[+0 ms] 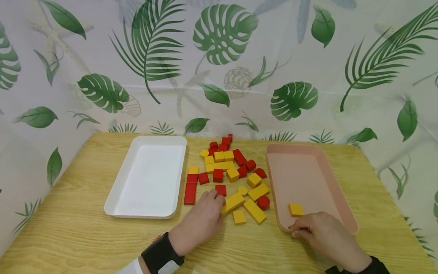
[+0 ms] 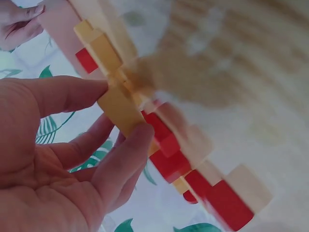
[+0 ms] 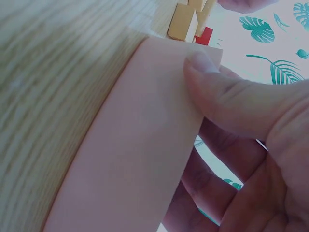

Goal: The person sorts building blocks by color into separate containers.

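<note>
Fingers (left) (image 2: 72,94) pinch an oblong yellow block (image 1: 234,202); right fingers (image 3: 236,101) grip the pink tray (image 3: 120,140).

The head camera is looking forward and down from above the fingers (image 1: 216,199). Tilted, the wrist cameras are peering closely along the left hand (image 1: 202,219) and right hand (image 1: 326,236); both are sharing the pink tray (image 3: 125,135) and yellow blocks (image 3: 182,21), at or beyond the fingertips (image 2: 143,133).
</note>
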Available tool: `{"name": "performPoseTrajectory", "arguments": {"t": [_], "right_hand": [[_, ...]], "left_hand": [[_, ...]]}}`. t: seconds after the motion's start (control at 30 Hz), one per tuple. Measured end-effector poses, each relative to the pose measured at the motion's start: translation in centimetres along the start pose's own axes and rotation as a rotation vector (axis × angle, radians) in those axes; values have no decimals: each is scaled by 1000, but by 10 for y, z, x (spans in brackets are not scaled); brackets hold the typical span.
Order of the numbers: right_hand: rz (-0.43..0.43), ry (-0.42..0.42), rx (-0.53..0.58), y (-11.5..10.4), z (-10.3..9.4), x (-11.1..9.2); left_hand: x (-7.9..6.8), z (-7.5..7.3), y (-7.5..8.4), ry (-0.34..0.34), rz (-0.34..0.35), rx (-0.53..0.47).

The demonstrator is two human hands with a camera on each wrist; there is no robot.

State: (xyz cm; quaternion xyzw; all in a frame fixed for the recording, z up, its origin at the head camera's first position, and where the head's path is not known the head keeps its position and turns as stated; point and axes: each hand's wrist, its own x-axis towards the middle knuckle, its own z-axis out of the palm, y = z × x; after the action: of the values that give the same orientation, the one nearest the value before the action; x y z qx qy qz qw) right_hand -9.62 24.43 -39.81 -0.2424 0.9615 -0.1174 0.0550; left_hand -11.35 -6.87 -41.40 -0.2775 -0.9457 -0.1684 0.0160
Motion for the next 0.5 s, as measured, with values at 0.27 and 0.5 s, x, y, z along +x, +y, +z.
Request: {"name": "performPoseTrajectory", "arguments": {"t": [0.27,0.5], "right_hand": [[-14,16,-23,1,0,0],[-38,33,-17,3,2,-2]], "left_hand": [[12,-13,12,60,83,-59],[47,-14,40,82,243,-35]]}}
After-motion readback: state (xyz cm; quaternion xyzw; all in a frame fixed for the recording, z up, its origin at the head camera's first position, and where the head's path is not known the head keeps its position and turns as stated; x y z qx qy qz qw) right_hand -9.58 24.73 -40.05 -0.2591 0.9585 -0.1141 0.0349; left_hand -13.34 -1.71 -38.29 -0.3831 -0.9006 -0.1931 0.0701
